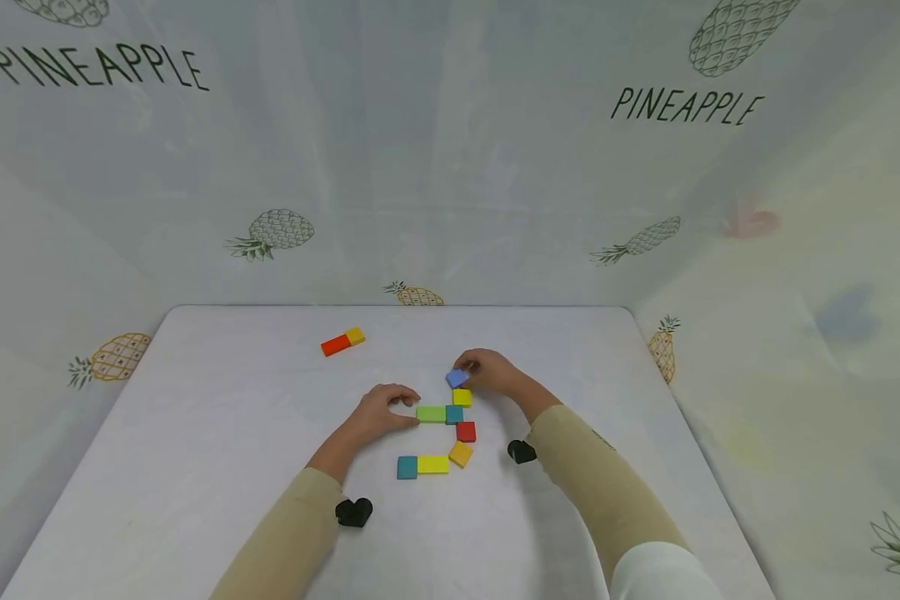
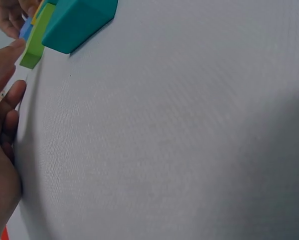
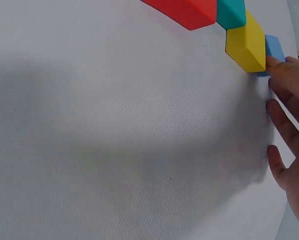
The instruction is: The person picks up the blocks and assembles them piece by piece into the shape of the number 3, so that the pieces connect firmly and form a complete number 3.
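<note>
A blue block (image 1: 457,378) stands at the far end of a bent row of coloured blocks, and my right hand (image 1: 489,372) pinches it between thumb and fingers. Just below it in the head view is a yellow block (image 3: 247,47), then a teal block (image 1: 454,414). My left hand (image 1: 381,412) has its thumb tip at the left end of a light green block (image 1: 431,414), which sits against the teal one. The other left fingers are bent loosely above that end and grip nothing. Nearer the person, a red block (image 1: 466,432) and a tilted orange block (image 1: 461,454) continue the row.
The row's near end holds a long yellow block (image 1: 432,465) and another teal block (image 1: 407,467). Farther back on the white table (image 1: 217,400) lie a red-orange block (image 1: 336,345) and a small yellow-orange block (image 1: 355,336), touching. Black heart-shaped pieces (image 1: 354,512) show beside both sleeves.
</note>
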{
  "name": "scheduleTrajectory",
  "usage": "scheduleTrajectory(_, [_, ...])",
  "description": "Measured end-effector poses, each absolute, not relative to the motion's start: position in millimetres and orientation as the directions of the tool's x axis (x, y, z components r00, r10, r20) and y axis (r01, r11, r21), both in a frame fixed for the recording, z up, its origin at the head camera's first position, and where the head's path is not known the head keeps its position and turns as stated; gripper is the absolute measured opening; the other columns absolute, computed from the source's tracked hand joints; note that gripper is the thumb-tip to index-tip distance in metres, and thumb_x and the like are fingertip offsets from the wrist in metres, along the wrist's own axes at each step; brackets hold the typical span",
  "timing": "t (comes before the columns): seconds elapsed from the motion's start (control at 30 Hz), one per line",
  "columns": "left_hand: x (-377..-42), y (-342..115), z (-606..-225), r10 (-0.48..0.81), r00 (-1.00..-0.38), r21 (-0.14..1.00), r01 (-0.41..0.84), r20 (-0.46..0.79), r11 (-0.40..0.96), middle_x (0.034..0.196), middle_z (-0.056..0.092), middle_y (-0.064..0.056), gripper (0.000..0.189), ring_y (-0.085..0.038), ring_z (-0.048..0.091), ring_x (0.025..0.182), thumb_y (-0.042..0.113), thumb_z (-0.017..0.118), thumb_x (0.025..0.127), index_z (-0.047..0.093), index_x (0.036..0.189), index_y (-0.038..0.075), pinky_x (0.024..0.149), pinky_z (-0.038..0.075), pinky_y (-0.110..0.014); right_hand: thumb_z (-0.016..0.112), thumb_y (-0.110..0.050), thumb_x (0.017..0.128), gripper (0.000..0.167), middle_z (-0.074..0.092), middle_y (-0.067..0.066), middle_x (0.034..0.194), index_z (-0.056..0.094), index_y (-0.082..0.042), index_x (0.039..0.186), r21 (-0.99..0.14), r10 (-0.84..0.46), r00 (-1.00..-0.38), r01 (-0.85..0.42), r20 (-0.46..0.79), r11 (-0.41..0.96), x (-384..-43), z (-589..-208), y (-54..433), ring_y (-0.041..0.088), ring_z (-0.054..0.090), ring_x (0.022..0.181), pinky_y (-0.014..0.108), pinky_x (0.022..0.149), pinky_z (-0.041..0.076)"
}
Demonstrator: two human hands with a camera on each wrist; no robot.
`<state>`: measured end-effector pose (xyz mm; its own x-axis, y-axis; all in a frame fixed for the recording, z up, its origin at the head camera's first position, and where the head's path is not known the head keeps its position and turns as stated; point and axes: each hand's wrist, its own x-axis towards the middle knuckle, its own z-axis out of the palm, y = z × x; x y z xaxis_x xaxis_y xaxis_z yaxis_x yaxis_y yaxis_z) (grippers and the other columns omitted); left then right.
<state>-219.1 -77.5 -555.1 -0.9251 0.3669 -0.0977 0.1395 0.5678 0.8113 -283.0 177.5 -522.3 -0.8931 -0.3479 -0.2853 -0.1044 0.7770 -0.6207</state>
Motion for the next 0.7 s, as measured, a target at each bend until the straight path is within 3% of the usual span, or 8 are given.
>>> scheduleTrajectory(0.43, [-223.1,-78.2,-558.2,0.374,-0.921,0.795,0.145,-0.110,0.589,0.092,0.060,0.010,0.032,-0.018,0.050,0.099,0.021,0.082,0.080,0.070,0.110,0.019,0.093,0.042,-0.039,0.069,-0.011,0.090,0.030,0.059,-0.001,0.109,0.064,-0.019,0.118,-0.645,-0.335,-0.882,-0.047,-0.331,0.762,-286.8,-521.9,176.7,0.022,0.052,0.104,0.035,0.092,0.048])
scheduleTrajectory(0.7, [-224.0,-77.5,-560.0,0.360,-0.926,0.788,0.137,-0.113,0.600,0.092,0.060,0.011,0.032,-0.017,0.050,0.098,0.022,0.082,0.080,0.070,0.109,0.020,0.093,0.043,-0.038,0.071,-0.027,0.090,0.029,0.058,0.000,0.104,0.062,-0.016,0.116,-0.660,-0.329,-0.897,-0.058,-0.295,0.749,-288.1,-524.7,176.6,0.021,0.053,0.101,0.035,0.089,0.048])
